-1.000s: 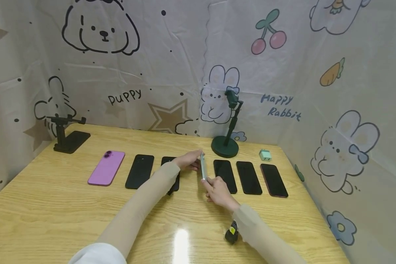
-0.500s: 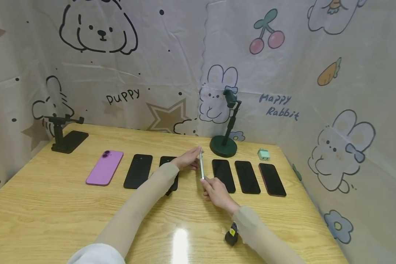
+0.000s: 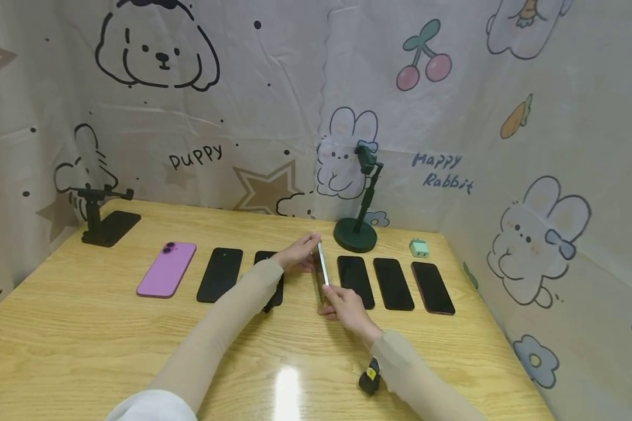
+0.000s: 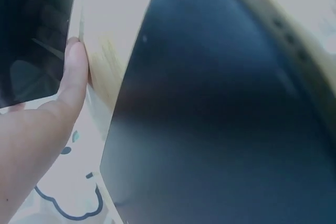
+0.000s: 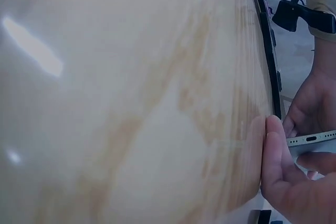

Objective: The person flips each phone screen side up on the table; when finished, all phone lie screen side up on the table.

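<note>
Both hands hold one smartphone (image 3: pixel 323 264) between them, stood up on its long side and tilted, its pale edge upward and its dark face turned left. My left hand (image 3: pixel 297 251) grips its far end. The near end is pinched by my right hand (image 3: pixel 349 307), thumb at the top edge and fingers below. In the right wrist view, the end with the charging port (image 5: pixel 311 139) points toward the camera, beside my right hand (image 5: pixel 294 182). The left wrist view has the phone's dark screen (image 4: pixel 34 35) against my left hand (image 4: pixel 52 108).
A black phone (image 3: pixel 277 295) lies partly under the left forearm. Left of it are another black phone (image 3: pixel 220 275) and a pink phone (image 3: pixel 167 270). Several dark phones (image 3: pixel 356 282) lie to the right. Behind stand a green stand (image 3: pixel 355 235), a mint charger (image 3: pixel 419 248) and a black stand (image 3: pixel 93 213).
The held phone has tilted from nearly edge-on, so more of its dark face shows on the left. Both hands keep their hold, and the other phones stay in place.
</note>
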Demonstrator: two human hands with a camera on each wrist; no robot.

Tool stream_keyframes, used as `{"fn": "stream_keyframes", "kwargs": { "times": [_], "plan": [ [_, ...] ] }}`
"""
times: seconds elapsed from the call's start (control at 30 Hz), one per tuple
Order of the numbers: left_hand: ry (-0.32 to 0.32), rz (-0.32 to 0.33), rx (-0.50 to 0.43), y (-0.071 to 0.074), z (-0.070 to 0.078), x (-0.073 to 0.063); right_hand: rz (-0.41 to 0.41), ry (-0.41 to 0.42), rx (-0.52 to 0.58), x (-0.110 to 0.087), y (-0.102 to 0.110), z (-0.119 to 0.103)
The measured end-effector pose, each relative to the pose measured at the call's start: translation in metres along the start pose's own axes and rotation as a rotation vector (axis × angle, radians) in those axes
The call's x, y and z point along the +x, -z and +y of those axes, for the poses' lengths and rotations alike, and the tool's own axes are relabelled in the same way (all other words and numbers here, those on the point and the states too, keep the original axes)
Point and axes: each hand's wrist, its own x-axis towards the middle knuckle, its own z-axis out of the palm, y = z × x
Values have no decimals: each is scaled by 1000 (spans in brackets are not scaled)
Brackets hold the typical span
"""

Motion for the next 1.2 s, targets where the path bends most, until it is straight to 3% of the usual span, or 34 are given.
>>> {"fn": "stream_keyframes", "kwargs": {
  "times": [0.37, 0.47, 0.67, 1.07, 1.2],
  "plan": [
    [56, 38, -145, 3, -3, -3, 9, 38, 84, 1, 2, 2],
    [49, 40, -148, 5, -5, -2, 12, 54, 60, 2, 2, 1],
    [51, 112, -123, 6, -11, 1, 51, 40, -26, 0, 3, -1],
    [123, 143, -76, 6, -13, 2, 55, -38, 13, 5, 2, 6],
    [144, 156, -64, 6, -12, -1, 56, -41, -23, 7, 1, 8]
  ]
}}
